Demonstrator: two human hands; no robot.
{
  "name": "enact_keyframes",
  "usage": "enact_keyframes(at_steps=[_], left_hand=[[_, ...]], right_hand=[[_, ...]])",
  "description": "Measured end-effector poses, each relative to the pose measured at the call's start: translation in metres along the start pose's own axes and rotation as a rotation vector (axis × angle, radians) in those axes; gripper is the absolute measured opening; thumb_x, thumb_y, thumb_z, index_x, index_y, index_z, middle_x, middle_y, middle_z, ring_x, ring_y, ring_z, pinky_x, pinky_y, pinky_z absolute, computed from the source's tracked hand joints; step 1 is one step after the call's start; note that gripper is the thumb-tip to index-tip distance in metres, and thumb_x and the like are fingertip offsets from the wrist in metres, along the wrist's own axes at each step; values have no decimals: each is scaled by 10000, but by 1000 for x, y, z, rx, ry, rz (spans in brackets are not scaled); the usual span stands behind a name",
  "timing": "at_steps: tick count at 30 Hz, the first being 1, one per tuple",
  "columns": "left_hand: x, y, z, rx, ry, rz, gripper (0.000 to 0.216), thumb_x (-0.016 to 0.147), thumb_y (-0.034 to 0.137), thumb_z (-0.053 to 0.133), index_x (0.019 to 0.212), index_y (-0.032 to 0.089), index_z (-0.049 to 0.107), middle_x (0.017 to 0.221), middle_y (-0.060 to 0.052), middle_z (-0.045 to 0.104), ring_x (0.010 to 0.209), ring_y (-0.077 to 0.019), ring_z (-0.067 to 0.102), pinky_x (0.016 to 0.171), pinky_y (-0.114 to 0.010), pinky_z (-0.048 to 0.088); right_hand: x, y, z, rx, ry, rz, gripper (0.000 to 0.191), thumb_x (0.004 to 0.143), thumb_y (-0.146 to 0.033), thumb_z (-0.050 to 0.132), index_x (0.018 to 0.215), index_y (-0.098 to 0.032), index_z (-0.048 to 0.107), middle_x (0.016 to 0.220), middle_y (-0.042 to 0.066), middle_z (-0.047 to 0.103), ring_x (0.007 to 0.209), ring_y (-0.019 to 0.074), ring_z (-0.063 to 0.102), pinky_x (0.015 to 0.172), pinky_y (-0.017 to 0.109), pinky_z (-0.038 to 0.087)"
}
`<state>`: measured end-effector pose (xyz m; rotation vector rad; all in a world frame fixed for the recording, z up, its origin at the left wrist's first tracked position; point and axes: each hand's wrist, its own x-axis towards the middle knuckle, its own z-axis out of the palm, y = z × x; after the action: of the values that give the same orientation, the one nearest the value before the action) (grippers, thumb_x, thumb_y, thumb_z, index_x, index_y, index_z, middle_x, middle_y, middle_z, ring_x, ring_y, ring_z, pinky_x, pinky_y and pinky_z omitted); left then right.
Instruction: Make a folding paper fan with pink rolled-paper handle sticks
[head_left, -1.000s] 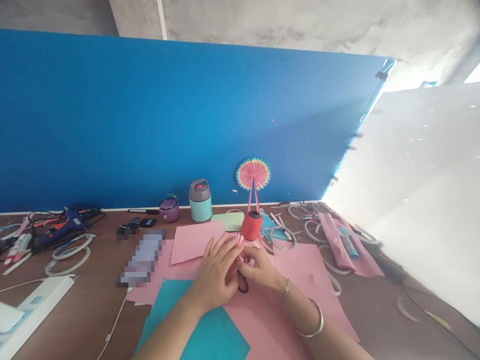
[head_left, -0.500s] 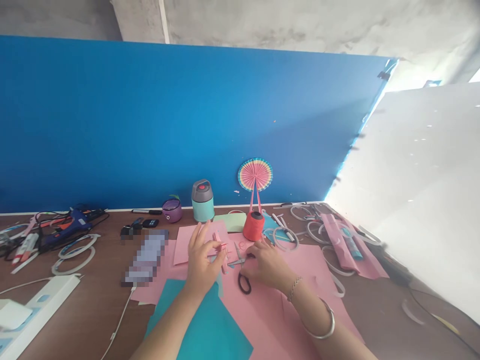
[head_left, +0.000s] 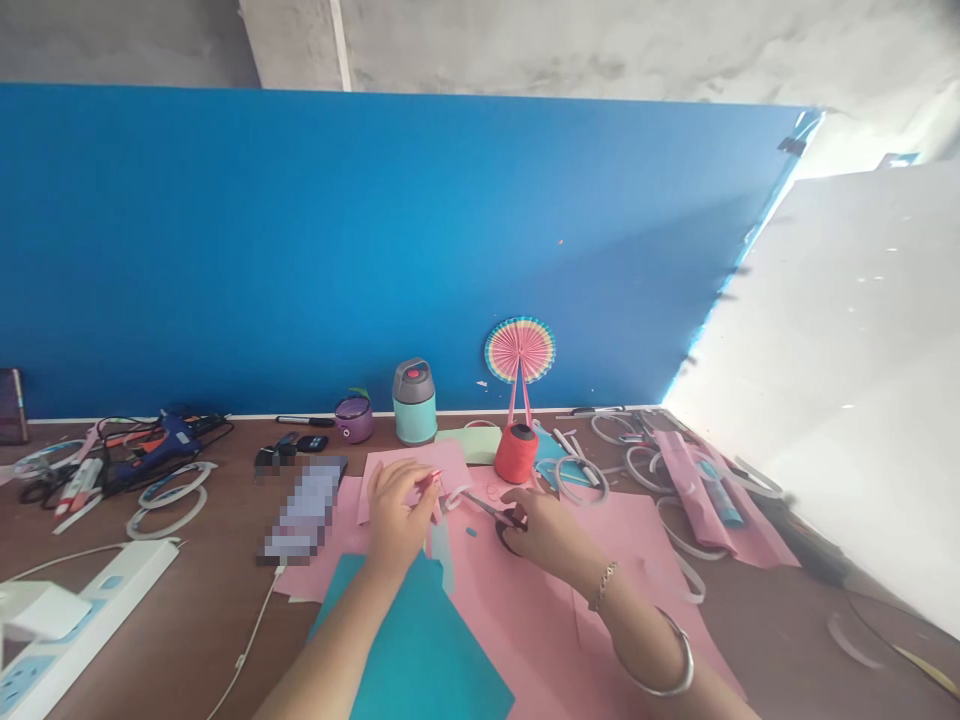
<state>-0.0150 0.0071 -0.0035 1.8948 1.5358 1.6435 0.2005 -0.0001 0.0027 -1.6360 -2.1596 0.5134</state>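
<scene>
My left hand (head_left: 401,508) pinches a small folded pink paper strip (head_left: 437,514) with a bit of red thread (head_left: 436,474) at the fingertips. Black-handled scissors (head_left: 480,503) are in my right hand (head_left: 541,528), their blades pointing left, close to the strip. Whether the blades touch it I cannot tell. Beneath both hands lie large pink paper sheets (head_left: 487,590), with a teal sheet (head_left: 409,640) overlapping at the front left. A red thread spool (head_left: 516,455) stands just beyond my right hand.
A pleated paper fan (head_left: 520,350) rises behind the spool, against the blue partition (head_left: 300,250). A teal jar (head_left: 415,415), a purple pot (head_left: 353,418) and a phone (head_left: 306,510) stand or lie to the left. White rings (head_left: 581,481) are at the right, a power strip (head_left: 82,620) at front left.
My right hand has taken up the scissors from the pink paper and swung their blades leftward. My left hand has turned, fingers now folded closer around the pink strip. The view has shifted slightly left.
</scene>
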Motion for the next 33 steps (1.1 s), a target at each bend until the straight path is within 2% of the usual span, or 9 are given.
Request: enact_keyframes(at_steps=[4, 8, 11, 15, 19, 21, 25, 28, 33], left_hand=[[3, 1, -3, -150, 38, -193, 71, 734, 282, 633, 731, 230, 681, 840, -43, 685, 899, -238, 599, 851, -354, 432], [5, 8, -6, -358, -20, -434, 103, 705, 301, 657, 659, 209, 664, 581, 0, 623, 667, -192, 605, 679, -293, 465], [6, 12, -5, -509, -62, -570, 132, 680, 322, 679, 692, 191, 669, 508, 31, 578, 488, -140, 544, 527, -259, 438], [3, 11, -1, -575, -94, -618, 176, 641, 333, 713, 700, 170, 683, 558, 22, 607, 442, -112, 525, 472, -241, 425], [0, 13, 3, -602, -157, -617, 207, 640, 358, 716, 656, 157, 671, 509, 28, 566, 423, -103, 502, 451, -233, 419], [-1, 14, 4, -612, -176, -635, 219, 634, 363, 722, 639, 153, 661, 483, 34, 540, 408, -99, 486, 433, -228, 407], [-2, 14, 4, -637, -216, -650, 225, 650, 363, 719, 629, 148, 657, 476, 29, 530, 405, -95, 491, 426, -219, 396], [0, 13, 3, -660, -210, -680, 248, 641, 381, 728, 638, 144, 657, 478, 33, 516, 397, -90, 476, 409, -218, 389], [1, 16, 2, -680, -186, -741, 259, 611, 384, 742, 626, 146, 641, 459, 47, 491, 376, -83, 460, 384, -211, 368]], right_hand=[[-1, 6, -1, 72, -52, 4, 235, 674, -133, 566, 880, -206, 654, 702, 27, 630, 628, 158, 557, 513, 224, 317], [-2, 15, -14, 16, -84, 57, 128, 630, -142, 593, 682, -224, 677, 591, 9, 614, 527, 138, 511, 456, 227, 279], [-3, 24, -28, 255, -353, 97, 102, 634, -217, 636, 693, -235, 719, 543, 2, 626, 461, 123, 519, 428, 220, 334], [-2, 27, -43, 489, -479, 135, 121, 644, -295, 669, 708, -211, 728, 489, -10, 600, 408, 109, 514, 416, 216, 372], [-1, 13, -38, 706, -530, -56, 295, 703, -358, 643, 943, -196, 697, 657, 0, 618, 552, 121, 559, 478, 215, 394], [1, 4, -26, 697, -334, -73, 302, 728, -335, 614, 995, -201, 665, 653, -16, 590, 532, 110, 512, 478, 220, 377], [6, -3, 0, 364, 65, -107, 271, 717, -217, 587, 978, -222, 662, 675, -4, 605, 609, 145, 520, 574, 258, 415], [7, 0, 6, 153, 174, -182, 302, 733, -186, 552, 1011, -236, 660, 792, 26, 643, 702, 169, 560, 647, 276, 427], [6, 4, 2, -12, 201, -262, 305, 761, -178, 534, 1035, -246, 648, 810, 34, 642, 731, 176, 571, 655, 270, 412]])
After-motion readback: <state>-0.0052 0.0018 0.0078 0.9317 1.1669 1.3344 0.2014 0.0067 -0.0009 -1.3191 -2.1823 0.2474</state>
